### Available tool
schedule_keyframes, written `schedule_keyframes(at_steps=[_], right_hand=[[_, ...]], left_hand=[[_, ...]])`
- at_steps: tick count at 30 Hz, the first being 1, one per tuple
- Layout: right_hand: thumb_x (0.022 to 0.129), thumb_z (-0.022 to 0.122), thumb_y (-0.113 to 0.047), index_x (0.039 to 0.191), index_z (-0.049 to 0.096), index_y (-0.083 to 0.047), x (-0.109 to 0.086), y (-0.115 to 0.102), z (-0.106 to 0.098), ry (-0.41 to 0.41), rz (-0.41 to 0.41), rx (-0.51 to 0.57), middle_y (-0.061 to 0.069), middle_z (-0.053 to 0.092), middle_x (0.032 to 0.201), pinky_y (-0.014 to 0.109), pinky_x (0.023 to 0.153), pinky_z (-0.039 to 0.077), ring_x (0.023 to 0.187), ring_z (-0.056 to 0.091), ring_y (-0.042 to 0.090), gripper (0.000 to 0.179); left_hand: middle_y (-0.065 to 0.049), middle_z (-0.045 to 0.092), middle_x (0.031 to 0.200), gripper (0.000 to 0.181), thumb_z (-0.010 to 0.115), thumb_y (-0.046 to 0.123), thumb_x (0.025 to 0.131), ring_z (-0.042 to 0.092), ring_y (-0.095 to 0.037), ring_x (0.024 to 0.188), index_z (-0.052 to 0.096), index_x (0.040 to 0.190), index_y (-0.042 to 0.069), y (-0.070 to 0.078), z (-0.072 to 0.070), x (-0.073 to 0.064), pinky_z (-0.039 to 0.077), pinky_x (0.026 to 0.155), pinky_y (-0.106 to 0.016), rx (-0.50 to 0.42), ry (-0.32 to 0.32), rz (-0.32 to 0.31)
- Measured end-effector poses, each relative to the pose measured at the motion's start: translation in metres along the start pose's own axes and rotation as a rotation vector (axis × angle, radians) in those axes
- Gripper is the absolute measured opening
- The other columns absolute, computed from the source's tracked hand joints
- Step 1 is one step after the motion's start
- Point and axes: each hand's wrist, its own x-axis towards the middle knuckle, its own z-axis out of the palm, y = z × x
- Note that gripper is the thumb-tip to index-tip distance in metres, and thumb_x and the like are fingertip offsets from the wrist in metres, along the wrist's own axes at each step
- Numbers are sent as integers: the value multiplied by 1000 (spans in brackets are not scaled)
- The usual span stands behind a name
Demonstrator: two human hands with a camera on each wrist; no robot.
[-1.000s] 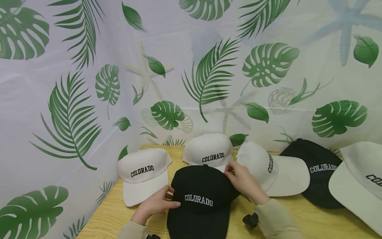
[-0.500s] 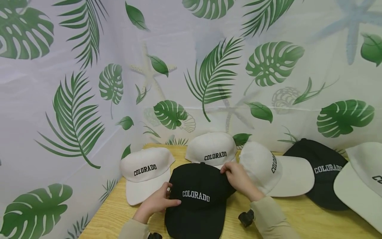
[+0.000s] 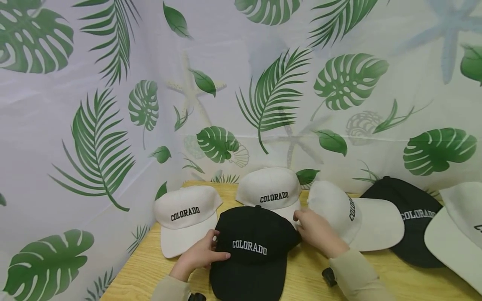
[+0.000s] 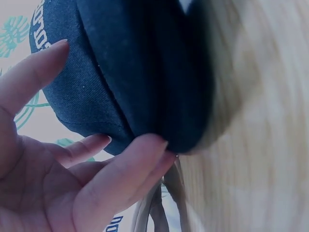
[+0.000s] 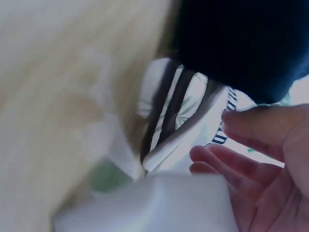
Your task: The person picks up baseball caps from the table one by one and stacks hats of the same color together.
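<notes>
A black baseball cap (image 3: pixel 252 234) with white COLORADO lettering lies brim toward me on the wooden table. My left hand (image 3: pixel 201 255) holds its left side, thumb on the front and fingers at the edge. In the left wrist view, the left hand (image 4: pixel 87 179) has fingertips at the cap's lower edge. My right hand (image 3: pixel 318 230) is just right of the black cap, by the brim of a white cap (image 3: pixel 269 188) behind it. In the right wrist view the right hand (image 5: pixel 260 174) has thumb and fingers apart, with nothing seen between them.
Another white cap (image 3: pixel 190 213) sits left of the black one. To the right are a sideways white cap (image 3: pixel 376 225), a second black cap (image 3: pixel 418 225) and a cut-off white cap (image 3: pixel 455 234). A leaf-print cloth (image 3: pixel 211 104) hangs behind the table (image 3: pixel 139 267).
My right hand has let go of the black cap's right upper edge and moved slightly right. The left hand stays at the cap's left side. The head view has shifted a little.
</notes>
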Motion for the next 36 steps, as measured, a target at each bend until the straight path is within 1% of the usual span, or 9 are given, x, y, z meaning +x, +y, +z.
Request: schedule_keyframes(at_steps=[7, 12, 15, 21, 24, 27, 30, 33, 36], right_hand=[[74, 61, 3, 69, 49, -6, 3, 4, 7, -35, -213, -282, 5, 44, 63, 34, 45, 40, 53, 48, 21, 15], [69, 62, 7, 71, 53, -3, 10, 8, 16, -83, -303, -371, 8, 49, 64, 37, 50, 44, 55, 51, 24, 14], [69, 62, 8, 71, 55, -2, 13, 10, 20, -77, -339, -392, 7, 51, 64, 36, 51, 44, 55, 51, 22, 13], [69, 61, 10, 71, 55, 0, 13, 10, 20, -29, -377, -446, 6, 50, 62, 35, 47, 43, 51, 50, 21, 12], [68, 61, 11, 70, 53, 2, 11, 7, 18, 9, -377, -454, 7, 49, 60, 34, 45, 42, 50, 50, 21, 12], [67, 60, 10, 67, 51, 1, 11, 4, 15, 52, -352, -445, 6, 47, 57, 34, 42, 41, 49, 49, 21, 13], [66, 61, 10, 65, 48, 0, 12, 0, 10, 108, -324, -428, 7, 46, 55, 35, 40, 40, 47, 48, 22, 16], [65, 61, 8, 65, 46, 0, 15, -2, 3, 173, -316, -434, 7, 46, 53, 35, 38, 39, 45, 48, 23, 18], [68, 61, 6, 66, 45, -1, 19, -3, -3, 211, -314, -453, 7, 46, 53, 34, 37, 38, 44, 47, 22, 18]], left_hand=[[-26, 48, 112, 67, 69, 23, 77, 53, -21, 68, 29, 124, -3, 1, -1, -1, 45, 49, -34, 1, -4, 8], [-29, 45, 116, 68, 70, 23, 76, 54, -27, 85, 29, 124, -3, 2, -1, -2, 46, 52, -36, 10, -10, -3], [-32, 40, 121, 70, 69, 24, 76, 50, -35, 99, 29, 125, -6, 4, 0, -4, 47, 61, -40, 15, -16, 12], [-31, 40, 122, 76, 71, 27, 75, 40, -40, 112, 30, 125, -13, 16, 5, -13, 34, 90, -48, 199, 16, 107], [-31, 39, 123, 84, 73, 30, 72, 40, -38, 114, 26, 126, -15, 21, 12, -17, 32, 92, -48, 309, 14, 98], [-27, 47, 115, 79, 75, 33, 70, 48, -34, 105, 35, 120, -14, 25, 18, -20, 38, 87, -44, 392, 9, 73], [-15, 56, 93, 60, 76, 33, 68, 55, -25, 85, 47, 102, -7, 28, 21, -21, 44, 75, -39, 467, 28, 66], [-7, 53, 76, 46, 76, 32, 68, 52, -19, 69, 51, 89, -1, 31, 22, -22, 44, 65, -34, 510, 37, 57], [-5, 51, 71, 42, 76, 31, 68, 51, -17, 64, 51, 84, 2, 32, 22, -23, 43, 61, -33, 519, 40, 54]])
